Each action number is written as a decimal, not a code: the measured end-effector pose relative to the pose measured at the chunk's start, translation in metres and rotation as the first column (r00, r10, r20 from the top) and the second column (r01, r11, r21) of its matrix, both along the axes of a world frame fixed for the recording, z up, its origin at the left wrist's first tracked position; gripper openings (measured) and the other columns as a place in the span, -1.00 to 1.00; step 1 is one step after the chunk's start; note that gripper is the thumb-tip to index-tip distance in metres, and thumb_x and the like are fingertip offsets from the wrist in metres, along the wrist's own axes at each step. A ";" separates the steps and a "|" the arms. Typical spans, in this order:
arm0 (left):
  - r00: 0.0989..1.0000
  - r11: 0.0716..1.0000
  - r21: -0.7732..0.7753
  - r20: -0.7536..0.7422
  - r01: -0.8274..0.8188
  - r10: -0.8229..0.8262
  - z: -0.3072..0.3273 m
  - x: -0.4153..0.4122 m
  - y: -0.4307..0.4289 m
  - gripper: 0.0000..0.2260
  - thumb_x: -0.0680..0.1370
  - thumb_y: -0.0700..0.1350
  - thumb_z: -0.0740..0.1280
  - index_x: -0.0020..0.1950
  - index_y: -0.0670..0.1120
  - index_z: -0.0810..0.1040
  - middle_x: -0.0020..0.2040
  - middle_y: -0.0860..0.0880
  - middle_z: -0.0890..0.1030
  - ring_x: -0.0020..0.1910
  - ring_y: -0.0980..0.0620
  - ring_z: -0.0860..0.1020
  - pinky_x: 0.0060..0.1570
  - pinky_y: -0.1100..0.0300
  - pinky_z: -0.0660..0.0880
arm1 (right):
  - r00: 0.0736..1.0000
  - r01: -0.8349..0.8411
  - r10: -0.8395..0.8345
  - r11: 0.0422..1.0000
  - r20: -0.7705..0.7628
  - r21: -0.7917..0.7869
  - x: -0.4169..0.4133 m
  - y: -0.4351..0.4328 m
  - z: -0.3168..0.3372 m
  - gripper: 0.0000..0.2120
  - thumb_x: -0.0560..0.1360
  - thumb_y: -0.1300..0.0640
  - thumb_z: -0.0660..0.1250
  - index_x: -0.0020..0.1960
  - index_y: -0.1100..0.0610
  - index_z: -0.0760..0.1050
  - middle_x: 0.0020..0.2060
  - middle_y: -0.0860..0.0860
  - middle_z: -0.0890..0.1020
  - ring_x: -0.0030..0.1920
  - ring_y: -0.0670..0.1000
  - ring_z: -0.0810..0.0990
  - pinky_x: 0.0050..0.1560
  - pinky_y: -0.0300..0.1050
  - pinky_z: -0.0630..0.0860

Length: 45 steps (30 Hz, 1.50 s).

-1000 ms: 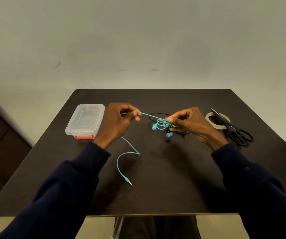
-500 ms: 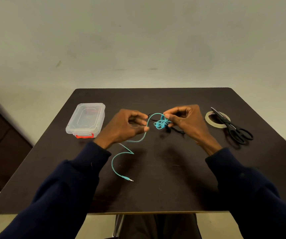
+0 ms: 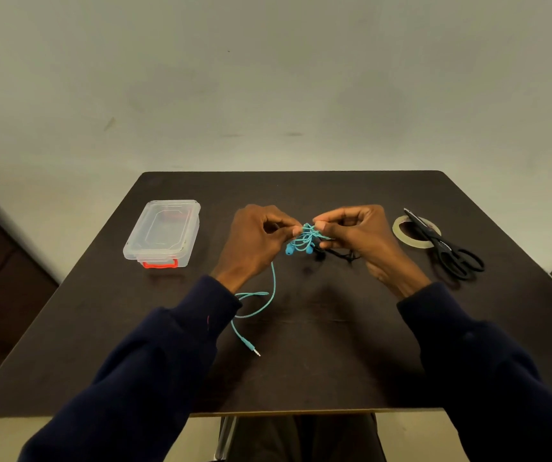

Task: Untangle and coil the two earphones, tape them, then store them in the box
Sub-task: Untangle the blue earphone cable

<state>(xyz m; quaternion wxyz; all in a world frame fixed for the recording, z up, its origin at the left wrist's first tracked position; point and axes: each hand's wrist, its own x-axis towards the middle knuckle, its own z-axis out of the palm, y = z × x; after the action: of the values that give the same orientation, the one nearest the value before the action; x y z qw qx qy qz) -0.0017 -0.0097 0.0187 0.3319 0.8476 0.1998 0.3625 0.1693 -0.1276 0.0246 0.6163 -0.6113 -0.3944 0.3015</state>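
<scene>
Teal earphone [image 3: 304,240], tangled with black earphone [image 3: 337,255], is pinched at table [image 3: 301,361] centre by left hand [image 3: 254,241] and right hand [image 3: 361,238] fingertips. Nothing coiled or taped is seen; box [image 3: 163,233] at 9 o'clock is lidded, tape roll [image 3: 416,231] and scissors [image 3: 447,251] at 3 o'clock untouched.

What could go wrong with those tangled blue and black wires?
Both hands, left hand and right hand, pinch the blue earphone knot, so a hard pull might tighten it. The black earphone lies caught in it and could drag along. The loose plug sits near the table edge and might slip off.
</scene>
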 end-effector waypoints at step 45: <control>0.982 0.825 -0.564 0.168 0.027 0.082 -0.003 -0.017 0.001 -0.92 0.54 -0.25 0.44 -0.02 -0.22 0.72 -0.18 -0.01 0.75 -0.36 0.19 0.58 -0.32 0.39 0.48 | 0.920 -0.136 0.092 0.986 0.381 0.091 0.007 -0.002 -0.010 -0.85 0.45 0.30 0.53 0.01 0.30 0.69 -0.04 0.09 0.75 -0.02 0.04 0.74 0.08 -0.01 0.67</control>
<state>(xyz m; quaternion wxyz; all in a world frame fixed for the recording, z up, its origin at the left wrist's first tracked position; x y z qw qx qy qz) -0.0189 -0.0089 0.0154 0.5791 0.6715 0.2783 0.3693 0.1767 -0.1300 0.0147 0.5452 -0.5969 -0.5568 0.1909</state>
